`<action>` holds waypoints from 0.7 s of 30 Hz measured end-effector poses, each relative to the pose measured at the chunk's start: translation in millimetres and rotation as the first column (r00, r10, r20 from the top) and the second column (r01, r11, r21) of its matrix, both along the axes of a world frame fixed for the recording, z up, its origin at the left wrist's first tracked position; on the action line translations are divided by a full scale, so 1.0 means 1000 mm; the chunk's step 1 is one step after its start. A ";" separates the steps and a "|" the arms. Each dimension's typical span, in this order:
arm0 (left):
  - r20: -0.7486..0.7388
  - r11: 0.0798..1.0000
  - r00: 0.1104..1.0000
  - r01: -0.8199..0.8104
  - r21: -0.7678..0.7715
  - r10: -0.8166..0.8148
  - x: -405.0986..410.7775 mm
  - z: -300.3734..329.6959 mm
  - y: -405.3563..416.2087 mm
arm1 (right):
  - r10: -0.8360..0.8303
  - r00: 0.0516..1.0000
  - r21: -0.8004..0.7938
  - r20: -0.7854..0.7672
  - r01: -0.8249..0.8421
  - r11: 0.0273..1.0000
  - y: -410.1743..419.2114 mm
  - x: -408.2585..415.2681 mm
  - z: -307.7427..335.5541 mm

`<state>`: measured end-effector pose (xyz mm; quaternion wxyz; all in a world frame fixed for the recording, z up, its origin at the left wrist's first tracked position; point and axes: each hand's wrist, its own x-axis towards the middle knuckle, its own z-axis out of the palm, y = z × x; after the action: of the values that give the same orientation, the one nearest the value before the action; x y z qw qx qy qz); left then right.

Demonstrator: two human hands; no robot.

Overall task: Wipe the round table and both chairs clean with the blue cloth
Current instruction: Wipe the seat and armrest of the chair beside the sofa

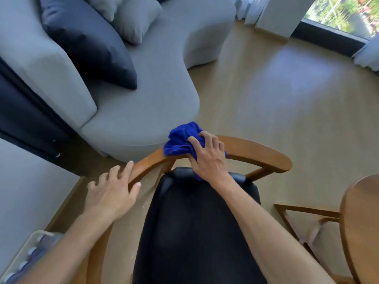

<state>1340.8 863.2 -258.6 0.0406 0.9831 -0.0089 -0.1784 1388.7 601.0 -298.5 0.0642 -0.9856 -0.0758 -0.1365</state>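
Note:
A wooden chair (266, 155) with a curved back rail and a black seat cushion (194, 232) stands right below me. My right hand (209, 158) grips the bunched blue cloth (180, 140) and presses it on the top of the back rail, near its middle. My left hand (112, 191) holds the left part of the same rail, thumb under it and fingers over it. The edge of the round wooden table (359, 222) shows at the lower right.
A grey sofa (143, 111) with dark and light cushions stands close behind the chair. Part of another wooden frame (297, 210) sits under the table's edge. A pack of bottles (26, 257) lies at the lower left. Bare wooden floor (287, 99) stretches to the window.

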 end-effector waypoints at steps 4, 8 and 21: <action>0.053 0.999 0.998 0.016 0.032 -0.018 0.002 -0.010 -0.004 | -0.519 0.854 0.042 -0.048 0.521 0.853 -0.144 -0.036 0.012; 0.084 1.000 0.996 0.021 0.018 -0.023 0.001 -0.008 -0.008 | -0.763 0.628 0.150 -0.154 0.778 0.610 -0.200 -0.060 0.019; 0.126 0.997 0.991 0.026 0.072 -0.034 0.002 -0.004 -0.016 | 0.132 0.991 0.100 0.025 -0.134 0.986 0.089 0.009 -0.004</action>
<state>1342.4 847.6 -262.6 0.0027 0.9930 -0.0200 -0.1163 1398.2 689.9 -302.3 0.1226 -0.9726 -0.1349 -0.1445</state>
